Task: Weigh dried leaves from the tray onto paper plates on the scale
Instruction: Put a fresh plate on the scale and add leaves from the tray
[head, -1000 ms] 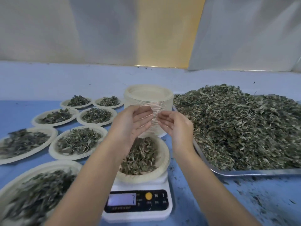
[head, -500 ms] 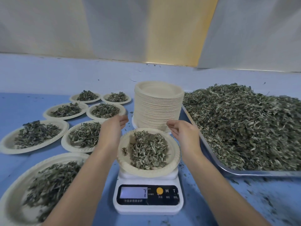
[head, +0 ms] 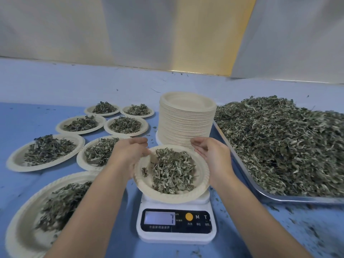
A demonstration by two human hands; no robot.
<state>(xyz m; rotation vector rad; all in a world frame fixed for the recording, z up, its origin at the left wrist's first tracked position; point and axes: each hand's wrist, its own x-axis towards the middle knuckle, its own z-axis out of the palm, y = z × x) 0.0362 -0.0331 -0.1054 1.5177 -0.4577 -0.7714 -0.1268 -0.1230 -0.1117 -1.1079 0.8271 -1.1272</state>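
The tray (head: pixel 279 199) is cut off by the right edge, the nearest plate (head: pixel 22 229) is partly hidden by a forearm (head: pixel 89 211), and the small print on the scale (head: pixel 176 237) cannot be read.

A single wide-angle camera, worn on the head, faces forward and down. The scale (head: pixel 176 223) lies nearest, at 6 o'clock; the tray (head: pixel 279 199) runs out of frame at 3 o'clock, filled plates (head: pixel 14 160) spread toward 9, the wall (head: pixel 167 34) fills 12. The corners look smeared, perhaps from the wide lens.
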